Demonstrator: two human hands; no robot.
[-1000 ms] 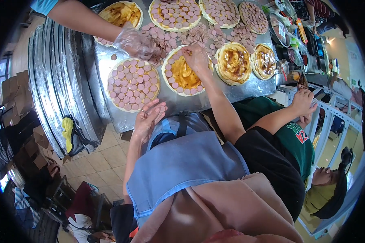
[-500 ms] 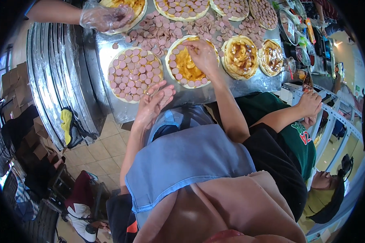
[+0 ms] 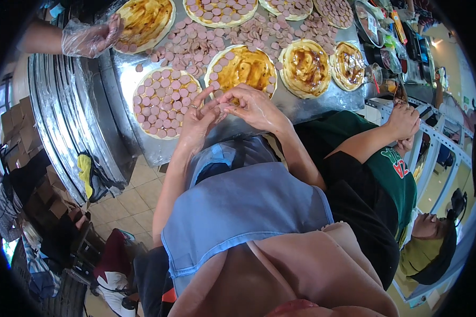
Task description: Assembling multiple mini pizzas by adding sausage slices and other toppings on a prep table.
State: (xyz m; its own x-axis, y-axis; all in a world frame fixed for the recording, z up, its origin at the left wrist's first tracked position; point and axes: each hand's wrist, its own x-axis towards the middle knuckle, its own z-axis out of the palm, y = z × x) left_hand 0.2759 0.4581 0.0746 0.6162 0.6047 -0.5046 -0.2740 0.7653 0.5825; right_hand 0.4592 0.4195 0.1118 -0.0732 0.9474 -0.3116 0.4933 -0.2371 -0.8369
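Pink sausage slices (image 3: 193, 39): saw them strewn across the middle of the metal table (image 3: 322, 104). Held left hand (image 3: 198, 124) and right hand (image 3: 256, 108) together at the near rim of the partly topped round (image 3: 248, 68), with fingertips close together; could not tell whether pinching a slice between them. On that round, saw brown sauce (image 3: 235, 74) in the middle and slices along its left side. Saw the covered round (image 3: 165, 103) just to its left, two brown-glazed rounds (image 3: 305, 68) to its right, and another person's gloved hand (image 3: 92, 38) farther left.
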